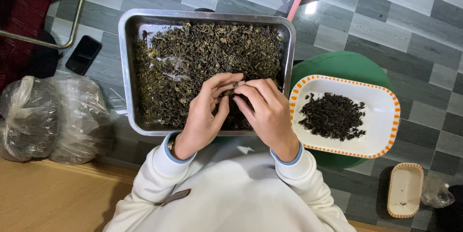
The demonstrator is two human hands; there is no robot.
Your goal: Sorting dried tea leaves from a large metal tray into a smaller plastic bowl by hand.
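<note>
Picking: both hands meet over the lower middle of the metal tray (126, 68), fingertips pinched together on a small bit of dried leaf (230, 92) held between them.
Left hand: the left hand (205, 114) rises from the lower centre of the frame, its thumb and fingers curled inward, the grip pressed onto the leaf bit from the left side.
Right hand: the right hand (267, 114) comes in beside it, touching the left at the fingertips, its grip pinching the same bit from the right.
Leaf bit: at the centre of the frame, just above the tray's near edge; too small to tell its shape.
Tray: rectangular, steel, in the upper centre, filled with loose olive-green dried leaves (202, 53), with a bare patch of metal in its upper left corner.
White dish: a white dish (381, 111) with an orange-striped rim sits right of the tray on a green stool (337, 66), holding a pile of darker, nearly black pieces (333, 116).
Small dish: a small dish (405, 188) of the same style lies on the floor at the lower right.
Bags: two knotted clear plastic bags (53, 116) lie at the left.
Phone: a black phone (83, 54) lies on the grey tiled floor (395, 29), upper left.
Sleeves: white sleeves (159, 169) with blue cuffs cover both arms.
</note>
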